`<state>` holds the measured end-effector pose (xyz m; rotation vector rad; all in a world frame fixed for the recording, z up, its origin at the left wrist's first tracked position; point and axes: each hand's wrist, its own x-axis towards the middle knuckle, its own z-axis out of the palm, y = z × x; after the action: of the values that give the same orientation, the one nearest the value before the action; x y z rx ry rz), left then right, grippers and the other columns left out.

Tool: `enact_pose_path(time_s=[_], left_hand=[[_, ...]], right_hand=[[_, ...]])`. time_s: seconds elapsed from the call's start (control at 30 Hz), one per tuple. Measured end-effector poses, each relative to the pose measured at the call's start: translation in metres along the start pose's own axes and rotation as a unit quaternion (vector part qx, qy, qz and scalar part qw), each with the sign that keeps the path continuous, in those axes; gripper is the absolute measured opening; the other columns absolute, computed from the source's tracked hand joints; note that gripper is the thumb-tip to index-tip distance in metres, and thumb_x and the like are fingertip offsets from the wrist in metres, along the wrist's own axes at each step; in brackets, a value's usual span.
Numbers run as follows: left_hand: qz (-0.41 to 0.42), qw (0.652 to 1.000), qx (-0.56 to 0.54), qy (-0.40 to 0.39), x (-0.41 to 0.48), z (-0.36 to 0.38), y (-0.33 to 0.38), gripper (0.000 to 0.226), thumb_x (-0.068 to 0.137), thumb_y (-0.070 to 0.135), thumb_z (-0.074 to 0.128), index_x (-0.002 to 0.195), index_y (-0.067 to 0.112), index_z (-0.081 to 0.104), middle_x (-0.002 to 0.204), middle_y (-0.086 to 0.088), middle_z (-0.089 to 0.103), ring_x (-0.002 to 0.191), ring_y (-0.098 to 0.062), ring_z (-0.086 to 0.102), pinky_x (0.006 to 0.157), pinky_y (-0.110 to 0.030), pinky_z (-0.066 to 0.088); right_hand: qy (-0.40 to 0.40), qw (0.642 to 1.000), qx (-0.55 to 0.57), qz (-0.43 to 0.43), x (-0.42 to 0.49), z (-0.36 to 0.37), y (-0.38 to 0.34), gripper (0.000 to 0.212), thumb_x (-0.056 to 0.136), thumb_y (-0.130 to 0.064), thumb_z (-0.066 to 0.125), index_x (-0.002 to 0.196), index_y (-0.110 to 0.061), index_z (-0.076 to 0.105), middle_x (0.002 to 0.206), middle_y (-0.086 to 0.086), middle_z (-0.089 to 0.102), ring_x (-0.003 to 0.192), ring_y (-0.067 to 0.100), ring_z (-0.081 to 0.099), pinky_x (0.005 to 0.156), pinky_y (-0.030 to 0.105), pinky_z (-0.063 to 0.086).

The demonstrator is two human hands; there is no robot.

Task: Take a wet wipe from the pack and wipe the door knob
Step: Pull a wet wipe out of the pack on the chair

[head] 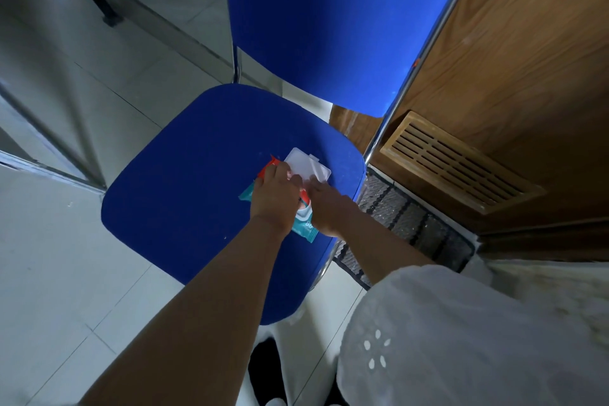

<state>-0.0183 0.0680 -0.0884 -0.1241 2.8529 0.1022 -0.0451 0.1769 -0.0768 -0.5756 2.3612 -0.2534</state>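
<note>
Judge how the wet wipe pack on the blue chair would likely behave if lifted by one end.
The wet wipe pack looks like soft film, so it would probably sag. Its rigid lid stands open and may flap. Both hands, left hand and right hand, rest on it, suggesting it slides otherwise.

Blue upholstered chair seat (184,194) directly beneath the fingers, blue backrest (329,26) beyond the fingertips, chrome chair frame tube (425,53) beyond and right, wooden door (527,59) with slatted vent grille (461,161), patterned door mat (412,224) right of the fingers, pale floor tiles (49,257) left.
</note>
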Motion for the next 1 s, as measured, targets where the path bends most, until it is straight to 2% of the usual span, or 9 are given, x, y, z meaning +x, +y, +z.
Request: enact_pose_path(time_s=[0.1,0.33,0.43,0.53,0.6,0.67,0.8,0.9,1.0], left_hand=[[0.001,1.000,0.027,-0.001,0.000,-0.001,0.000,0.046,0.089,0.030,0.059,0.128,0.011,0.045,0.139,-0.011,0.036,0.130,-0.027,0.033,0.105,-0.039,0.039],[0.022,0.998,0.063,0.011,-0.002,-0.004,0.006,0.040,0.094,0.028,0.051,0.128,0.009,0.042,0.133,-0.011,0.040,0.127,-0.025,0.039,0.087,-0.037,0.052],[0.005,0.999,-0.028,0.042,-0.002,-0.010,-0.002,0.026,0.098,0.022,0.042,0.121,0.009,0.044,0.123,-0.011,0.049,0.111,-0.023,0.053,0.079,-0.036,0.055],[-0.069,0.981,-0.167,0.072,0.000,-0.019,-0.014,0.015,0.096,0.014,0.046,0.110,0.007,0.048,0.109,-0.012,0.059,0.090,-0.023,0.063,0.071,-0.036,0.057],[-0.106,0.964,-0.232,0.071,0.000,-0.022,-0.022,0.015,0.095,0.016,0.046,0.107,0.006,0.050,0.103,-0.013,0.063,0.081,-0.022,0.062,0.063,-0.033,0.054],[-0.123,0.951,-0.276,0.066,-0.001,-0.023,-0.028,0.017,0.097,0.019,0.041,0.106,0.007,0.049,0.099,-0.014,0.065,0.073,-0.019,0.057,0.058,-0.029,0.047],[-0.126,0.945,-0.298,0.049,-0.005,-0.021,-0.032,0.018,0.097,0.021,0.039,0.109,0.009,0.047,0.100,-0.014,0.064,0.076,-0.020,0.060,0.059,-0.029,0.051],[-0.120,0.949,-0.287,0.043,-0.006,-0.019,-0.034,0.017,0.097,0.020,0.042,0.111,0.011,0.045,0.101,-0.012,0.063,0.074,-0.017,0.058,0.056,-0.024,0.047],[-0.111,0.953,-0.278,0.043,-0.008,-0.018,-0.037,0.019,0.095,0.019,0.045,0.112,0.011,0.044,0.100,-0.010,0.063,0.073,-0.014,0.055,0.058,-0.022,0.046]], right_hand=[[0.003,1.000,-0.003,0.002,-0.001,0.001,0.000,0.061,0.089,-0.004,0.051,0.142,-0.009,0.021,0.155,0.006,0.016,0.137,0.027,0.027,0.102,0.046,0.038],[0.001,1.000,-0.017,0.002,-0.004,0.000,-0.002,0.065,0.088,-0.004,0.051,0.144,-0.011,0.018,0.157,0.004,0.012,0.141,0.025,0.021,0.104,0.047,0.034],[0.001,0.999,-0.037,0.010,-0.002,-0.002,-0.004,0.064,0.087,-0.002,0.051,0.143,-0.008,0.020,0.154,0.006,0.019,0.137,0.027,0.029,0.102,0.046,0.035],[0.037,0.998,-0.054,0.020,0.001,-0.007,-0.009,0.042,0.087,-0.005,0.052,0.128,-0.005,0.041,0.134,0.011,0.045,0.118,0.030,0.048,0.095,0.043,0.041],[0.082,0.995,-0.048,0.021,0.005,-0.013,-0.012,0.029,0.090,-0.011,0.051,0.119,-0.005,0.051,0.121,0.013,0.053,0.111,0.031,0.052,0.094,0.041,0.044],[0.131,0.991,-0.028,0.014,0.009,-0.017,-0.015,0.027,0.093,-0.015,0.048,0.117,-0.009,0.057,0.120,0.014,0.055,0.111,0.031,0.052,0.094,0.040,0.045],[0.160,0.986,-0.046,-0.011,0.013,-0.011,-0.023,0.022,0.092,-0.015,0.052,0.111,-0.011,0.063,0.113,0.012,0.056,0.102,0.029,0.057,0.086,0.038,0.051],[0.180,0.981,-0.071,-0.009,0.012,-0.002,-0.029,0.023,0.088,-0.014,0.060,0.110,-0.012,0.064,0.111,0.010,0.053,0.097,0.028,0.058,0.083,0.039,0.051],[0.217,0.973,-0.070,-0.017,0.011,0.002,-0.034,0.021,0.089,-0.012,0.057,0.108,-0.007,0.062,0.110,0.013,0.053,0.097,0.028,0.056,0.080,0.038,0.050]])
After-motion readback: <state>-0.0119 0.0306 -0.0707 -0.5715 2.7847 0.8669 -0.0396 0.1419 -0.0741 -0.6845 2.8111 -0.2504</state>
